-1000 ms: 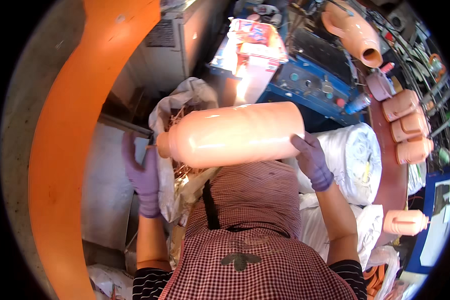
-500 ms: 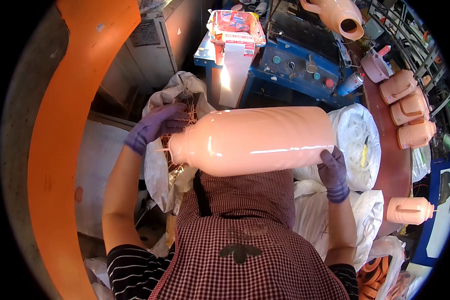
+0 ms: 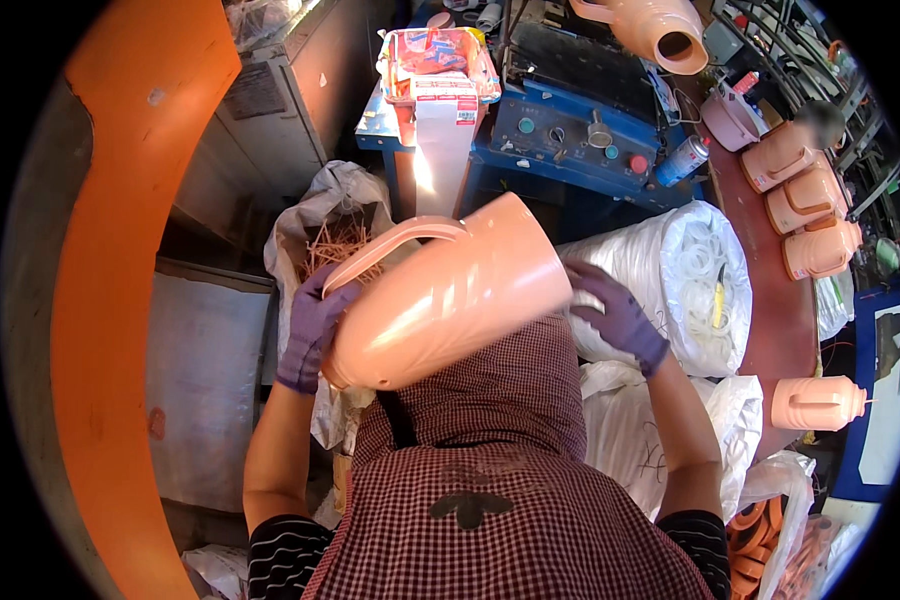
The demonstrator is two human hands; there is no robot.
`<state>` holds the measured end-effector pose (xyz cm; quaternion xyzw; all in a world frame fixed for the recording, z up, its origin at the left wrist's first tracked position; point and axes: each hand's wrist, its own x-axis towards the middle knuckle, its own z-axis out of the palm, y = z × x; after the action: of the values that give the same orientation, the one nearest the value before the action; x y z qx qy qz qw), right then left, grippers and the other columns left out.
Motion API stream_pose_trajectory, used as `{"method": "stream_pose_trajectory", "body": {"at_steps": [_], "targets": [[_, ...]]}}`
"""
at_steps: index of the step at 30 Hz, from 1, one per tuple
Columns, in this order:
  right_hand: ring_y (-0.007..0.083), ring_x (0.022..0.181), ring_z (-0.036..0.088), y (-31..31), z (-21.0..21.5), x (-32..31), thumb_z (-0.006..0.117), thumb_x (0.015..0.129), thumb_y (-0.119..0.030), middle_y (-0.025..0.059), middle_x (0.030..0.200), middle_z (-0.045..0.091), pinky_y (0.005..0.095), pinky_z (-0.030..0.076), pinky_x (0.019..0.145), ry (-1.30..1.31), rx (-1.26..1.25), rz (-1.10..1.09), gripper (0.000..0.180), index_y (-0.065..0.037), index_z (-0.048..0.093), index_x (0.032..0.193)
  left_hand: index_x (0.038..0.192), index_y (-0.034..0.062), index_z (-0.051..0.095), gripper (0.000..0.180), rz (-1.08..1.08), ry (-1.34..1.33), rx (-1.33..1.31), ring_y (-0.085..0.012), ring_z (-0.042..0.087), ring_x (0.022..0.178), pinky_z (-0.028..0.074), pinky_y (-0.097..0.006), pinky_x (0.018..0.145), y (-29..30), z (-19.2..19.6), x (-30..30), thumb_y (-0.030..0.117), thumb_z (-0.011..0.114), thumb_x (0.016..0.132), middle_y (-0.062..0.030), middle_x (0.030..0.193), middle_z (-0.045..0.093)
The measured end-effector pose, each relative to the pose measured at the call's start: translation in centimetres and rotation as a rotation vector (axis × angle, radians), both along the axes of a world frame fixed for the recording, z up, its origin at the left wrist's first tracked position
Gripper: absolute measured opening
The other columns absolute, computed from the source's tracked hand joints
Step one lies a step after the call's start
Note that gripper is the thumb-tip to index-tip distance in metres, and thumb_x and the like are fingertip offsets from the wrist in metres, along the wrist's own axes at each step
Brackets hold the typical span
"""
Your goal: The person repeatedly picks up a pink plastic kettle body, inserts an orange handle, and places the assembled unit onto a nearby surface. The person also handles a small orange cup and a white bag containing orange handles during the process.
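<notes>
Your left hand, in a purple glove, is curled closed around the narrow end of the peach plastic jug shell, just below its handle. Your right hand, also gloved, lies with fingers spread flat against the shell's wide end; whether it grips cannot be told. The shell is held tilted above your checked apron, wide end up and to your right. Just right of the shell sits a sack of white rings. Beyond the shell stands a blue control box. Well right of the shell, more peach shells rest on a reddish table.
</notes>
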<state>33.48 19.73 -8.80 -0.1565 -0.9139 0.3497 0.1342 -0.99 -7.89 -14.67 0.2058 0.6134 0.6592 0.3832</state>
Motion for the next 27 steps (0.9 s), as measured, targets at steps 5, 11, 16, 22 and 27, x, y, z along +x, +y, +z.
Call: {"method": "stream_pose_trajectory", "body": {"at_steps": [5,11,16,22,27], "targets": [[0.0236,0.123,0.057,3.9,-2.0,-3.5,0.064,0.090,-0.004,0.0119,0.134,0.060,0.0338,0.044,0.105,-0.058,-0.330,-0.254,0.033,-0.001,0.065,0.123,0.099,0.0008,0.070,0.031,0.165,0.758,-0.066,-0.0205,0.062,0.088,0.051,-0.032,0.078,-0.3,1.4,1.1,0.013,0.084,0.073,-0.0077,0.096,0.064],[0.0284,0.109,0.063,7.2,0.5,-12.7,0.067,0.088,-0.011,0.0122,0.115,0.065,0.0361,0.050,0.095,0.229,0.216,-0.153,0.019,-0.003,0.068,0.106,0.105,0.0133,0.066,0.047,-0.126,1.215,-0.019,-0.0331,0.058,0.109,0.046,-0.046,0.093,-0.2,1.0,3.1,0.017,0.085,0.062,-0.0087,0.113,0.061],[0.0285,0.104,0.062,8.8,3.1,-23.6,0.071,0.082,-0.013,0.0099,0.101,0.064,0.0401,0.048,0.096,0.342,0.673,-0.101,0.018,-0.008,0.069,0.098,0.110,0.0160,0.065,0.053,-0.234,1.206,-0.041,-0.0350,0.053,0.119,0.044,-0.048,0.101,-0.7,0.6,4.9,0.014,0.083,0.060,-0.0061,0.119,0.061],[0.0294,0.097,0.063,12.7,0.6,-29.2,0.072,0.082,-0.019,0.0093,0.096,0.065,0.0408,0.050,0.090,0.209,0.773,-0.205,0.015,-0.010,0.067,0.094,0.108,0.0160,0.066,0.050,-0.206,1.179,-0.047,-0.0346,0.055,0.116,0.045,-0.047,0.098,-1.2,0.2,5.0,0.017,0.084,0.061,-0.0056,0.115,0.063],[0.0298,0.092,0.065,13.0,-1.1,-29.3,0.068,0.086,-0.022,0.0099,0.098,0.066,0.0406,0.051,0.086,0.232,0.802,-0.204,0.013,-0.011,0.066,0.092,0.105,0.0157,0.066,0.047,-0.154,1.144,-0.058,-0.0334,0.055,0.114,0.044,-0.046,0.098,-1.0,-0.2,5.1,0.018,0.085,0.061,-0.0044,0.112,0.063]]}}
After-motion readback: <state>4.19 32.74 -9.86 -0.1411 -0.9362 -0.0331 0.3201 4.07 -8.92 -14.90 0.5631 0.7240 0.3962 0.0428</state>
